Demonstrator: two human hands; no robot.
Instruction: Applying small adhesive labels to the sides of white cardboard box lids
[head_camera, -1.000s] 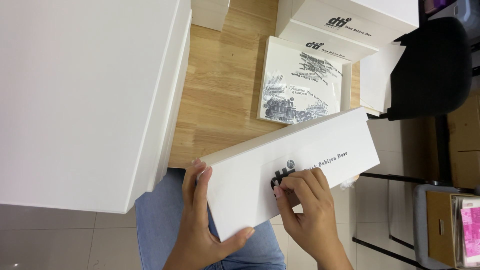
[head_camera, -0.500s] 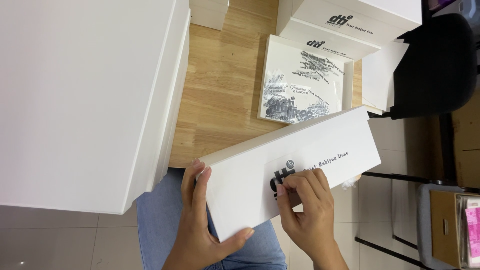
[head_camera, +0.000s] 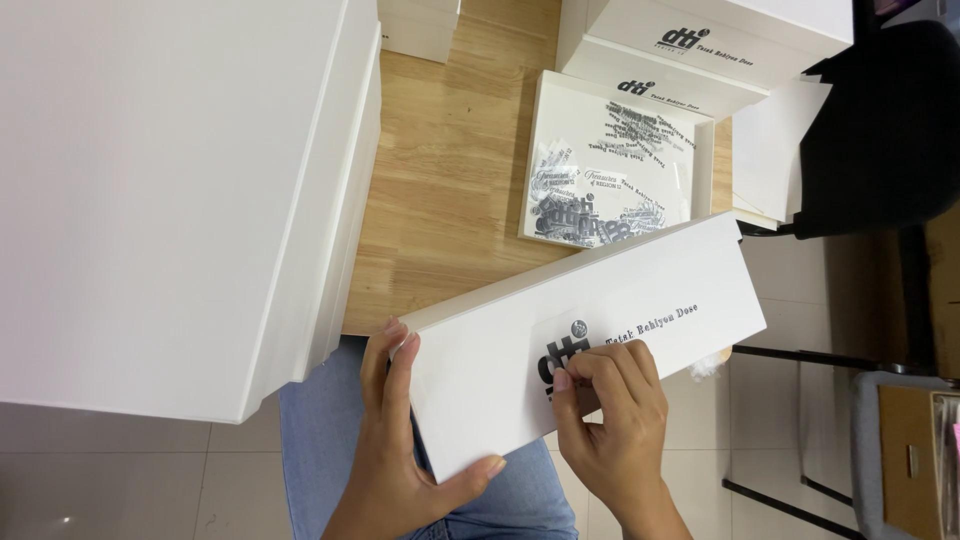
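Over the lap, across blue-jeaned legs (head_camera: 330, 450): long white box (head_camera: 600, 330), flat, tilted, far end overhanging the wooden tabletop (head_camera: 450, 170) edge, dark logo and line of lettering on the top face.

Left hand (head_camera: 395, 450): gripping the box's near-left corner, fingers up along the short edge, thumb hooked under the lower long edge.

Right hand (head_camera: 615, 430): fingertips bunched and pressed onto a clear sticker film (head_camera: 560, 345) at the logo; whether pinching or only pressing, cannot tell.

Left of the box: large white box stack (head_camera: 170, 190), filling the left side of view, overhanging the tabletop's near edge, close beside the left hand's fingertips.

Beyond the box, on the tabletop: shallow open white tray (head_camera: 700, 170) holding loose clear stickers (head_camera: 600, 190) printed dark, jumbled; near edge of the tray just behind the long box.

Behind the tray: two more white printed boxes (head_camera: 700, 50), stacked. Small white box (head_camera: 420, 25) at the top edge.

Right of the tabletop: white sheets (head_camera: 770, 150), black chair (head_camera: 880, 130), brown carton (head_camera: 915, 460) on a grey seat (head_camera: 865, 400). Pale tiled floor (head_camera: 130, 480) below.
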